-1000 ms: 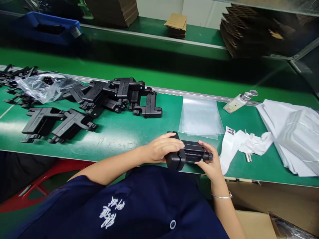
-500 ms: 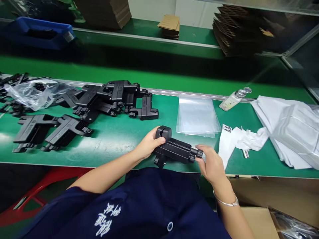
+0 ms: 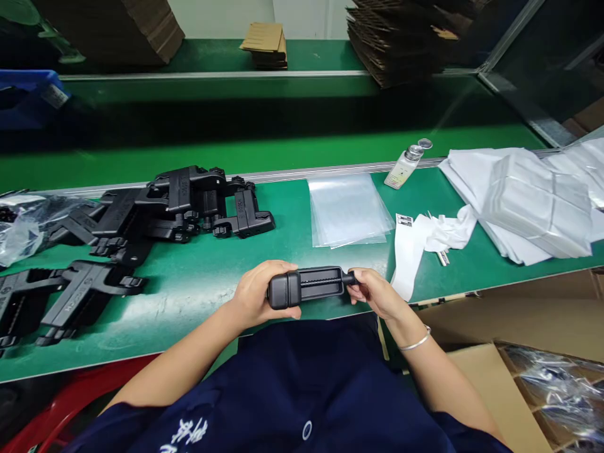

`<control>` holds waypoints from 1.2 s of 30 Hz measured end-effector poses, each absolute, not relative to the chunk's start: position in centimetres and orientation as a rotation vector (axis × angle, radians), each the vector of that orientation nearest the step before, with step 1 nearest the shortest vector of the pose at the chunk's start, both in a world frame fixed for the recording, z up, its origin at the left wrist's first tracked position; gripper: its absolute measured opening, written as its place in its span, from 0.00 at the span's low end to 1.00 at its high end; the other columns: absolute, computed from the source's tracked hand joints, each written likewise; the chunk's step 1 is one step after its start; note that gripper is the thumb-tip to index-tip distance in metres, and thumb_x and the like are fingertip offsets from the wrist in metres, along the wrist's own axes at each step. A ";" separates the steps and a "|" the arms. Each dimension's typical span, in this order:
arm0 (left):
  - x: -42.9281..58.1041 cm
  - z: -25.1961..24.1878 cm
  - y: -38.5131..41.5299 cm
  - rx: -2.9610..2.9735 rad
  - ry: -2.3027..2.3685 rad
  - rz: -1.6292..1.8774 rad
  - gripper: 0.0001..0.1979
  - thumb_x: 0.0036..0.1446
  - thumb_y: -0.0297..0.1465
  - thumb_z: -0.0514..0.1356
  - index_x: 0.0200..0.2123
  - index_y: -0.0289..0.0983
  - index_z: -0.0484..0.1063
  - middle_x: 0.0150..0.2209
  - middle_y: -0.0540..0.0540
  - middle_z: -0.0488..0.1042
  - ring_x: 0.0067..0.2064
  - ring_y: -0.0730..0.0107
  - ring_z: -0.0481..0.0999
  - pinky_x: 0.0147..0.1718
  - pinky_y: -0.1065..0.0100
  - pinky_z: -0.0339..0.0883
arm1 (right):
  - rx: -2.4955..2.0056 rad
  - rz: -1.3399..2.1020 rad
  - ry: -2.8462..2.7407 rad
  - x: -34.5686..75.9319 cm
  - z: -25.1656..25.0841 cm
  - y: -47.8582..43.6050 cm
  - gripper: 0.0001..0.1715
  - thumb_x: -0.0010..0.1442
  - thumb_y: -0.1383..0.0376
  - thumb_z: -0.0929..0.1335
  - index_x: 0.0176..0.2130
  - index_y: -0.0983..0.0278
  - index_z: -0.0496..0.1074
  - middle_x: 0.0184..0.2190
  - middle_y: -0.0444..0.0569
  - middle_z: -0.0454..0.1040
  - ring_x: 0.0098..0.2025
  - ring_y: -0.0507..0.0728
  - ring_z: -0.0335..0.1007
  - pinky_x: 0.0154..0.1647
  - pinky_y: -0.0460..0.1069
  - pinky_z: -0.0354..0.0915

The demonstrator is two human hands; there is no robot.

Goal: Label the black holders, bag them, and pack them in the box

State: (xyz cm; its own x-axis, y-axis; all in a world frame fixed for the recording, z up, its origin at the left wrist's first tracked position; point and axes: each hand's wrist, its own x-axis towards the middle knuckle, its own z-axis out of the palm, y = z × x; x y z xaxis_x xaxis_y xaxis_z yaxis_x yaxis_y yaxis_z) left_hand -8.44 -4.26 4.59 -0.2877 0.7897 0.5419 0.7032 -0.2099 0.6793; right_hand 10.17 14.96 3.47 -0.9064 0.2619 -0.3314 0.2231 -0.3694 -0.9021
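Observation:
A black clamp mount (image 3: 323, 283) is held level in front of my body, its long slotted face turned up. My left hand (image 3: 257, 292) is wrapped round its blocky left end. At the other end, my right hand (image 3: 377, 292) pinches the small knob (image 3: 350, 279) on the threaded rod; the fingertips partly hide it. More black clamp mounts of the same kind (image 3: 184, 195) lie piled on the green bench to the left, with a pair nearer the front edge (image 3: 80, 296).
Clear plastic bags (image 3: 349, 207) lie flat beyond my hands. To the right are a small metal-topped bottle (image 3: 404, 167), a white cloth strip (image 3: 408, 258) and tied white packaging (image 3: 538, 201). Cardboard stacks (image 3: 264, 44) stand on the shelf. An open carton (image 3: 500, 396) sits below the bench at right.
The clamp mount has been rolled so its slotted face points up, and it lies more level. My right hand has closed on the knob. The view has shifted to the right.

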 end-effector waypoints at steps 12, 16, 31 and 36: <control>-7.7 2.9 -2.7 0.828 1.960 1.757 0.38 0.47 0.61 0.61 0.50 0.37 0.67 0.45 0.41 0.73 0.46 0.56 0.74 0.48 0.57 0.67 | -0.683 1.826 -2.009 10.8 4.0 14.0 0.18 0.60 0.49 0.68 0.35 0.61 0.67 0.24 0.41 0.65 0.26 0.51 0.62 0.28 0.47 0.62; -7.4 2.5 -2.2 0.762 1.971 1.657 0.34 0.55 0.60 0.54 0.49 0.36 0.67 0.46 0.41 0.72 0.48 0.58 0.71 0.50 0.58 0.65 | -0.649 1.974 -1.819 10.4 3.8 14.2 0.17 0.56 0.51 0.71 0.35 0.60 0.66 0.27 0.41 0.65 0.27 0.51 0.64 0.26 0.46 0.67; -7.6 3.6 -1.4 0.981 2.018 1.614 0.33 0.61 0.59 0.43 0.49 0.37 0.63 0.44 0.41 0.71 0.46 0.59 0.71 0.47 0.60 0.65 | -0.768 1.505 -2.179 9.7 1.1 15.2 0.22 0.65 0.47 0.62 0.32 0.61 0.69 0.24 0.44 0.70 0.26 0.54 0.65 0.29 0.49 0.61; -7.7 3.3 -1.5 0.979 2.000 1.694 0.32 0.61 0.58 0.46 0.49 0.37 0.64 0.44 0.42 0.71 0.45 0.60 0.71 0.46 0.61 0.66 | -0.765 1.731 -1.970 9.2 0.5 15.1 0.21 0.60 0.47 0.68 0.43 0.61 0.71 0.32 0.46 0.74 0.32 0.55 0.69 0.35 0.52 0.69</control>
State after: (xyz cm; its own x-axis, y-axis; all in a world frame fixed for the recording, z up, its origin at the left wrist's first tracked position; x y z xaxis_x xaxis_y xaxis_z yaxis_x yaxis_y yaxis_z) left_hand -7.73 -1.48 3.33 -0.7036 0.6899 0.1704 0.2815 0.0504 0.9582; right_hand 9.23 15.07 0.47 -0.7667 0.6397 -0.0532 0.1350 0.0798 -0.9876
